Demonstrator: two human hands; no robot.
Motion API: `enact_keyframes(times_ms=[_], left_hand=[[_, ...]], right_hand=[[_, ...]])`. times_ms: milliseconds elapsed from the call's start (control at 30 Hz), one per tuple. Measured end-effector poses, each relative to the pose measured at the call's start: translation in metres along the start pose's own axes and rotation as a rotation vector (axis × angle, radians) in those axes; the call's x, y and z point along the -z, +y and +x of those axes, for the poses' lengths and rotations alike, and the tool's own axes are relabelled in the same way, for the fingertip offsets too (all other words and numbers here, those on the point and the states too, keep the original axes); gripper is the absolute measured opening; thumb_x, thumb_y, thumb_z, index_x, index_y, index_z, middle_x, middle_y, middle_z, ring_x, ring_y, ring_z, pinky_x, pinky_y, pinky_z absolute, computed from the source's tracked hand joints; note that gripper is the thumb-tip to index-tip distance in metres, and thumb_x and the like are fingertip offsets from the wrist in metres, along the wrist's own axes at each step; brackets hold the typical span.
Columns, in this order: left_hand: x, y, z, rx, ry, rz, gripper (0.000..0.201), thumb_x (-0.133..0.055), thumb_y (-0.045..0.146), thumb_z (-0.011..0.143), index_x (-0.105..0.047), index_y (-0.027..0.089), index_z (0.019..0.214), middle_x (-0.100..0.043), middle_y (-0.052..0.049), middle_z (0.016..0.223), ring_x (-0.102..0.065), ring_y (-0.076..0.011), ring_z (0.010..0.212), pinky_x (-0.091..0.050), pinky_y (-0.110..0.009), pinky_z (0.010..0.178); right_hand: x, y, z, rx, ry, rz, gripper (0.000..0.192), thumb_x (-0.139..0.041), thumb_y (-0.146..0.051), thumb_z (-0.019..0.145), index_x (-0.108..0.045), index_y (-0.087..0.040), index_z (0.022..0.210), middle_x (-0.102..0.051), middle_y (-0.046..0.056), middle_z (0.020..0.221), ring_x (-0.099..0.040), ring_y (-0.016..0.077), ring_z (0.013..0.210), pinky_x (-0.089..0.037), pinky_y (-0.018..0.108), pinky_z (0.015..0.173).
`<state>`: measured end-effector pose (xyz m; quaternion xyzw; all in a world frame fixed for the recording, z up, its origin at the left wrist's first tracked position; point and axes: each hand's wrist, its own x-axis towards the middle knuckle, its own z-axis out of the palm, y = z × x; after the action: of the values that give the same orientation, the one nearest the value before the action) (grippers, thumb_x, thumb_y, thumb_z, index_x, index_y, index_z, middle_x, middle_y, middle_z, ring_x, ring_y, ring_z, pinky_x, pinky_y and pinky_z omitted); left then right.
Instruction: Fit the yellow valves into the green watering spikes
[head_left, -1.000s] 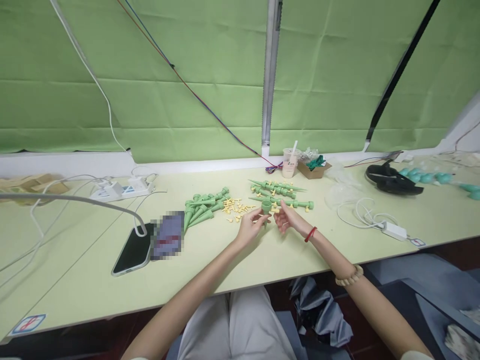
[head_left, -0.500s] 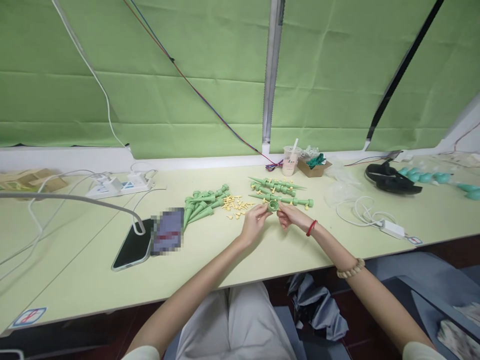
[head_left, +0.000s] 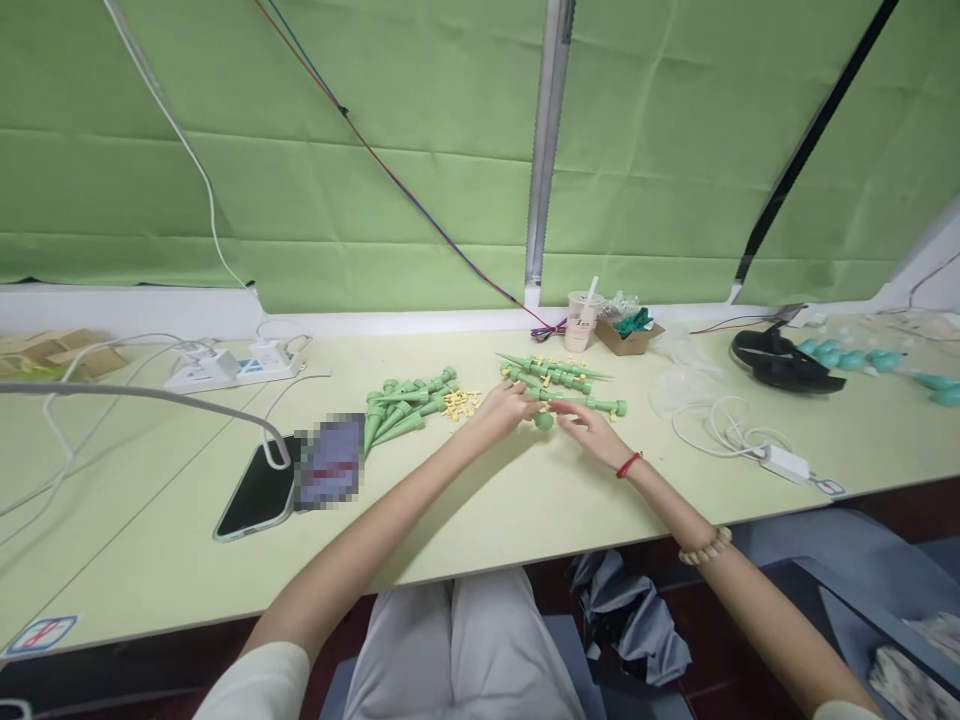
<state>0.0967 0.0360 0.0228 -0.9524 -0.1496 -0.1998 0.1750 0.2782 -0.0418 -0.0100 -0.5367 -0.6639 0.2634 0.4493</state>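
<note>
A green plastic piece [head_left: 544, 421] with a rounded end shows between my hands, just above or on the table. My left hand [head_left: 504, 410] lies over it from the left, knuckles up and fingers bent toward it; its fingertips are partly hidden but appear closed on the piece. My right hand [head_left: 589, 430] is beside it on the right, open, fingers apart and pointing left. Just behind are green spiked rods [head_left: 559, 375] with yellow pegs in them. To the left lie a heap of green cones and caps [head_left: 405, 405] and loose yellow pegs [head_left: 459, 403].
Two phones [head_left: 259, 490] lie at the left under a grey cable. Power strips [head_left: 232, 368] stand behind them. At the back are a drink cup [head_left: 581, 322] and a small cardboard box [head_left: 630, 338]. A white adapter [head_left: 784, 460] and black headgear [head_left: 784, 358] are on the right.
The green piece has turned from its hollow end to its rounded side. My left hand has moved over it, covering some yellow pegs. My right hand has let go and opened.
</note>
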Motion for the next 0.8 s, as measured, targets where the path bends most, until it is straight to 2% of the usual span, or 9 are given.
enact_keyframes(times_ms=[100,200,300,367,467,533,633,733,800], left_hand=[[0.002,-0.004,0.021,-0.061,-0.121,-0.028,0.015,-0.056,0.004,0.073,-0.063,0.015,0.065,-0.065,-0.005,0.063,-0.056,-0.0176,0.071,-0.037,-0.029,0.066],[-0.005,0.005,0.035,-0.061,-0.121,-0.087,0.013,-0.058,0.000,0.068,-0.061,0.013,0.065,-0.062,-0.005,0.057,-0.055,-0.0160,0.062,-0.037,-0.027,0.061],[-0.011,0.014,0.039,-0.046,-0.105,-0.080,0.013,-0.055,0.000,0.070,-0.060,0.011,0.069,-0.061,-0.004,0.057,-0.057,-0.0166,0.065,-0.038,-0.026,0.064],[-0.010,0.016,0.038,-0.023,-0.084,-0.056,0.015,-0.053,0.000,0.073,-0.060,0.011,0.080,-0.063,-0.005,0.067,-0.059,-0.0188,0.075,-0.039,-0.027,0.070],[-0.001,0.010,0.031,0.034,-0.033,-0.031,0.026,-0.054,0.005,0.075,-0.056,0.014,0.099,-0.064,-0.010,0.097,-0.057,-0.0228,0.093,-0.038,-0.033,0.080],[0.008,0.002,0.019,0.131,0.042,-0.037,0.032,-0.056,0.011,0.077,-0.052,0.017,0.108,-0.058,-0.011,0.114,-0.053,-0.0248,0.103,-0.036,-0.036,0.085],[0.021,-0.011,-0.015,0.405,0.181,-0.045,0.030,-0.053,0.023,0.081,-0.051,0.019,0.111,-0.059,-0.010,0.111,-0.052,-0.0247,0.103,-0.034,-0.038,0.086],[0.032,-0.021,-0.066,0.638,0.107,0.060,0.022,-0.049,0.023,0.083,-0.057,0.018,0.103,-0.060,-0.011,0.105,-0.053,-0.0263,0.097,-0.034,-0.039,0.083],[0.034,-0.024,-0.102,0.771,0.008,0.149,0.020,-0.049,0.023,0.082,-0.059,0.017,0.098,-0.060,-0.013,0.101,-0.052,-0.0290,0.096,-0.035,-0.040,0.080]], right_hand=[[-0.010,0.010,0.003,0.200,0.085,-0.223,0.022,-0.056,-0.031,0.077,-0.064,-0.020,0.094,-0.067,0.007,0.100,-0.058,0.0223,0.096,-0.044,0.040,0.087],[-0.021,0.017,0.008,0.174,0.150,-0.311,0.012,-0.054,-0.023,0.075,-0.064,-0.018,0.079,-0.069,0.007,0.084,-0.061,0.0217,0.081,-0.047,0.039,0.078],[-0.025,0.021,0.013,0.086,0.116,-0.256,0.011,-0.054,-0.024,0.073,-0.062,-0.017,0.073,-0.068,0.006,0.078,-0.062,0.0196,0.073,-0.049,0.036,0.071],[-0.023,0.023,0.015,0.021,0.089,-0.199,0.011,-0.054,-0.025,0.073,-0.062,-0.017,0.073,-0.068,0.006,0.076,-0.063,0.0190,0.071,-0.050,0.035,0.069],[-0.018,0.028,0.019,-0.016,0.092,-0.133,0.011,-0.058,-0.026,0.070,-0.063,-0.017,0.076,-0.069,0.006,0.076,-0.064,0.0195,0.072,-0.051,0.036,0.071],[-0.015,0.032,0.022,-0.035,0.118,-0.110,0.013,-0.060,-0.028,0.069,-0.063,-0.018,0.077,-0.069,0.006,0.077,-0.065,0.0200,0.073,-0.051,0.037,0.073],[-0.009,0.037,0.027,-0.059,0.131,-0.120,0.016,-0.063,-0.031,0.068,-0.063,-0.019,0.078,-0.068,0.006,0.079,-0.064,0.0211,0.077,-0.051,0.038,0.073],[-0.002,0.032,0.028,-0.068,0.173,-0.179,0.042,-0.071,-0.033,0.060,-0.060,-0.019,0.098,-0.066,0.007,0.088,-0.061,0.0224,0.079,-0.050,0.040,0.073],[-0.002,0.021,0.025,-0.015,0.326,-0.263,0.064,-0.073,-0.035,0.057,-0.051,-0.018,0.114,-0.062,0.010,0.098,-0.059,0.0230,0.081,-0.048,0.040,0.074]])
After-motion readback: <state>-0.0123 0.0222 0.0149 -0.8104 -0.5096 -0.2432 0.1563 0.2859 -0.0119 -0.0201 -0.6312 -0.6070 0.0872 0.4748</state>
